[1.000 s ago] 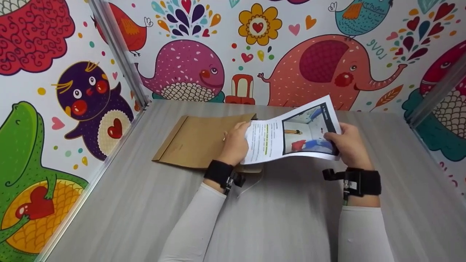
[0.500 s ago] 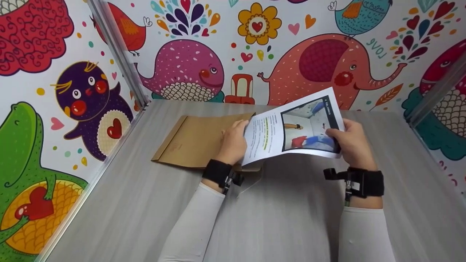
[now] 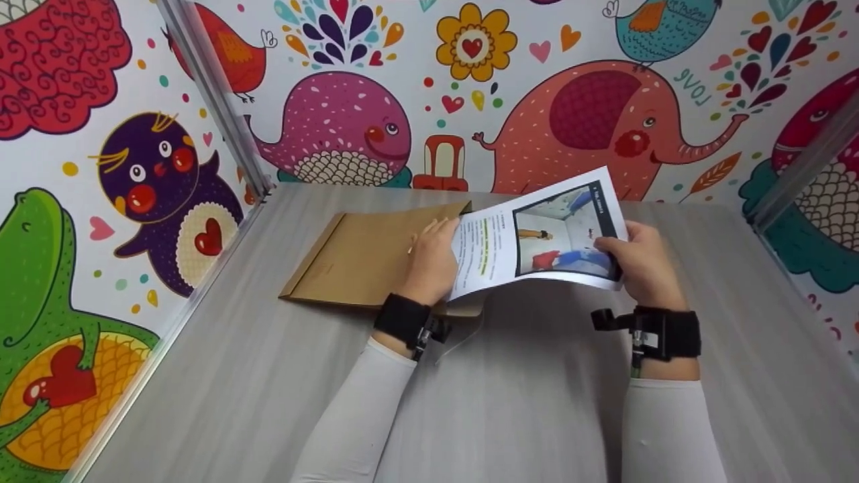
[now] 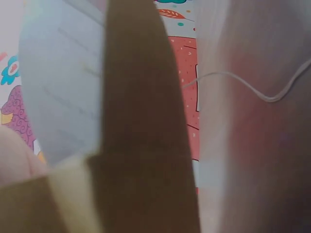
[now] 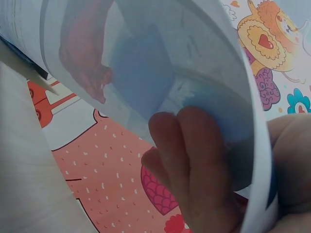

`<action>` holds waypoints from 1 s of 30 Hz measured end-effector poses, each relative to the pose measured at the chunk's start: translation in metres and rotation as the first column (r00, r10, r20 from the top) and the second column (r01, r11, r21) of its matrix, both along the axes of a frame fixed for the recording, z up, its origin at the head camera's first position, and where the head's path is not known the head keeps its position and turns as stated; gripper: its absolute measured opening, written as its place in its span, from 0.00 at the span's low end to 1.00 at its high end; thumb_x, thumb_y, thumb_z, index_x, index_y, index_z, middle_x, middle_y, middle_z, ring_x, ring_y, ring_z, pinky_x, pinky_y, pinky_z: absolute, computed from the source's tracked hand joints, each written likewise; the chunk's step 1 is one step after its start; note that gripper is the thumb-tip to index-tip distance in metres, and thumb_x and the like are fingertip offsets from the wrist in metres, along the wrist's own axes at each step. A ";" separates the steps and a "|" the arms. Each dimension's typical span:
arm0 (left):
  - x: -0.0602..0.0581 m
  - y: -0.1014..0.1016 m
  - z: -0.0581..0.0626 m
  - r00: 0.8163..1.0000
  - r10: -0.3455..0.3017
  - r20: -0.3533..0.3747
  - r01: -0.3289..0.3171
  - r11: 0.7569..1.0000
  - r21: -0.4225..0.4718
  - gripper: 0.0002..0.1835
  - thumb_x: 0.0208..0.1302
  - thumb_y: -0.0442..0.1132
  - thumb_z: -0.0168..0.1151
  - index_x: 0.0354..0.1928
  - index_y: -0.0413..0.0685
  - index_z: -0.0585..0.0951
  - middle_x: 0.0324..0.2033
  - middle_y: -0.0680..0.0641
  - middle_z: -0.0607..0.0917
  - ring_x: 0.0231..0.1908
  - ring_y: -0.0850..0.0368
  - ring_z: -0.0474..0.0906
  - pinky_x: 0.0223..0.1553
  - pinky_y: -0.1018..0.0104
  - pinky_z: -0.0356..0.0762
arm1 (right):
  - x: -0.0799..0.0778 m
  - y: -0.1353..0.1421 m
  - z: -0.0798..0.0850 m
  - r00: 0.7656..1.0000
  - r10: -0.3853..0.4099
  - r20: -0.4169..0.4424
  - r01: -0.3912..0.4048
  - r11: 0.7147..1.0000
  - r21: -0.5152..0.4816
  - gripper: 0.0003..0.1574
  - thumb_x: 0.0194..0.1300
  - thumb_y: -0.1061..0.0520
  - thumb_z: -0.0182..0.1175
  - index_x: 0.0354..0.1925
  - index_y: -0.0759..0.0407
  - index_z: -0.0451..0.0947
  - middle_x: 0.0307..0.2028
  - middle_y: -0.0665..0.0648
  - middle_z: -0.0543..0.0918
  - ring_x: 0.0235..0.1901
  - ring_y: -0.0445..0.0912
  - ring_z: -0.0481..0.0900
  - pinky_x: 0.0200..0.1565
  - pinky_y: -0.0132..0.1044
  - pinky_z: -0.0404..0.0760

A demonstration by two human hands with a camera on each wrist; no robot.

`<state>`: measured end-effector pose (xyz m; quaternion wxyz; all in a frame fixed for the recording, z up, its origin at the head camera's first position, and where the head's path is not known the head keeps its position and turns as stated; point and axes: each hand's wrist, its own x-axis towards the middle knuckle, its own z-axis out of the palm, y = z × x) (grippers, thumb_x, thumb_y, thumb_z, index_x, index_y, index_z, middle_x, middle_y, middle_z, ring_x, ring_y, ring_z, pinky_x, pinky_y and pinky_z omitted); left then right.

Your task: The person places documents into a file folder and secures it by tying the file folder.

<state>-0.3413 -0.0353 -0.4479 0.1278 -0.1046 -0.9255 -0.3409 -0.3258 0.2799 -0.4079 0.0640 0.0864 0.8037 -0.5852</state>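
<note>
A flat brown kraft paper envelope lies on the table, its right end slightly raised. My left hand grips that end, fingers over the upper face. From there printed paper extends to the right, bearing text, a yellow highlighted line and a colour photo. Its left end meets the envelope's mouth, partly hidden by my left hand. My right hand pinches the paper's right edge, thumb on top; in the right wrist view its fingers lie along the underside. The left wrist view has the envelope in front of the paper.
A thin pale string trails from the envelope's right end onto the grey table. Walls with cartoon animals stand at the back and sides, joined by a metal corner post. Black camera straps circle both wrists.
The paper's right end rose slightly with my right hand, then came a little down and to the left. My left hand stays at the envelope's right end.
</note>
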 end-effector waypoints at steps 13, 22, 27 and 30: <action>0.003 0.000 0.005 0.999 0.021 -0.035 -0.020 0.999 0.045 0.26 0.76 0.24 0.45 0.71 0.42 0.78 0.71 0.38 0.79 0.75 0.38 0.71 0.75 0.27 0.59 | -0.003 -0.038 -0.006 0.993 0.097 -0.066 -0.100 0.994 -0.047 0.38 0.81 0.55 0.55 0.82 0.60 0.58 0.71 0.68 0.75 0.56 0.52 0.84 0.50 0.34 0.88; 0.006 0.000 0.008 1.000 -0.008 -0.028 0.011 0.994 0.105 0.27 0.73 0.20 0.44 0.70 0.38 0.78 0.71 0.37 0.79 0.75 0.36 0.70 0.76 0.26 0.57 | -0.010 -0.102 -0.035 0.984 0.131 -0.121 -0.136 0.990 -0.027 0.32 0.73 0.65 0.59 0.72 0.71 0.70 0.62 0.74 0.82 0.47 0.49 0.85 0.45 0.33 0.85; 0.006 0.000 0.009 1.000 -0.006 -0.023 0.008 0.994 0.105 0.28 0.73 0.20 0.45 0.70 0.38 0.78 0.71 0.37 0.79 0.76 0.36 0.70 0.76 0.26 0.55 | -0.010 -0.108 -0.037 0.988 0.143 -0.056 -0.146 0.988 -0.044 0.29 0.75 0.60 0.60 0.69 0.72 0.71 0.55 0.70 0.84 0.37 0.43 0.86 0.39 0.34 0.89; 0.007 0.001 0.010 1.000 -0.003 -0.025 0.005 0.994 0.106 0.27 0.73 0.20 0.45 0.70 0.39 0.78 0.70 0.38 0.80 0.75 0.36 0.70 0.76 0.26 0.56 | -0.010 -0.101 -0.036 0.994 0.099 -0.038 -0.103 0.989 -0.103 0.27 0.75 0.63 0.60 0.66 0.74 0.70 0.48 0.66 0.84 0.29 0.41 0.86 0.36 0.33 0.90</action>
